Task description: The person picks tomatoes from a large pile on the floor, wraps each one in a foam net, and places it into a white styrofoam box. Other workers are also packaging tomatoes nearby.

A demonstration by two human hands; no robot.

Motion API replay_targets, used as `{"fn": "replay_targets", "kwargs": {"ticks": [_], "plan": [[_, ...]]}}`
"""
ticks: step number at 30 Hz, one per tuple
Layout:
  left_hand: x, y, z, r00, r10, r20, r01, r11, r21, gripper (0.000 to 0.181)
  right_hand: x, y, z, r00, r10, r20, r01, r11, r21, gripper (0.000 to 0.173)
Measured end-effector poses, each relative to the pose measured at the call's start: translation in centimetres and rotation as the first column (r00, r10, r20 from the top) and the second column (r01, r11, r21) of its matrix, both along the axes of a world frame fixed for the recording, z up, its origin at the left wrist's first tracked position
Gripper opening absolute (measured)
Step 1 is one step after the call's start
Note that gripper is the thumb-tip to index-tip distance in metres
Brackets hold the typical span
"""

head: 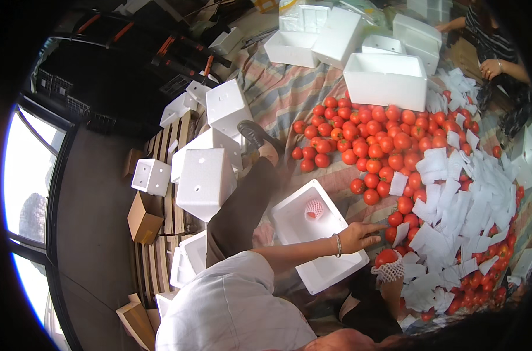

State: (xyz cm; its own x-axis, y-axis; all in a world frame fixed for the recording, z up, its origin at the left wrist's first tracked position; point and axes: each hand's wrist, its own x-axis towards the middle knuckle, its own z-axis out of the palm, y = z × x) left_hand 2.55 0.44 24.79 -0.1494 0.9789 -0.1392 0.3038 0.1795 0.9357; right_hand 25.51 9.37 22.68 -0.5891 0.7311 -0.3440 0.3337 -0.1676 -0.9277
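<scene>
My left hand (358,238), with a bracelet at the wrist, reaches over the open white foam box (292,221) between my legs. Its fingers are apart and hold nothing, pointing at the edge of the pile of red tomatoes (375,151). Closer to me, my right hand (389,285) has hold of a tomato (386,257) partly covered by a white foam net sleeve (389,270); the net hides most of its fingers. Inside the box lies one netted tomato (313,209). Many flat white foam net sleeves (459,206) cover the pile's right side.
Foam boxes (385,81) stand beyond the pile. At left, more foam boxes (206,177) and a cardboard box (145,217) sit on wooden pallets (173,215). A striped tarp (266,72) covers the floor. At upper right, another person's hand (491,69) shows.
</scene>
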Motion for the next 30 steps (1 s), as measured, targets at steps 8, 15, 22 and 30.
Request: {"fn": "replay_targets", "kwargs": {"ticks": [8, 15, 22, 30], "plan": [[-29.0, -13.3, 8.2, 0.137, 0.728, -0.672, -0.738, 0.528, 0.420, 0.043, -1.9, -1.7, -1.2, 0.997, 0.059, 0.046, -0.057, 0.997, -0.053, 0.026], [-44.2, -23.1, 14.0, 0.205, 0.130, -0.970, -0.847, 0.519, -0.110, 0.042, -1.3, 2.8, -4.8, 0.991, 0.100, -0.085, -0.110, 0.987, -0.121, 0.022], [-37.9, -8.5, 18.4, 0.321, -0.108, -0.941, -0.713, 0.626, -0.315, 0.045, 4.1, 8.7, -13.4, 0.900, 0.409, -0.152, -0.178, 0.662, 0.729, 0.038], [-21.9, 5.9, 30.9, 0.293, -0.046, -0.955, -0.195, 0.975, -0.107, 0.050, 5.5, 6.6, -8.7, 0.900, 0.030, -0.434, -0.079, 0.992, -0.095, 0.050]]}}
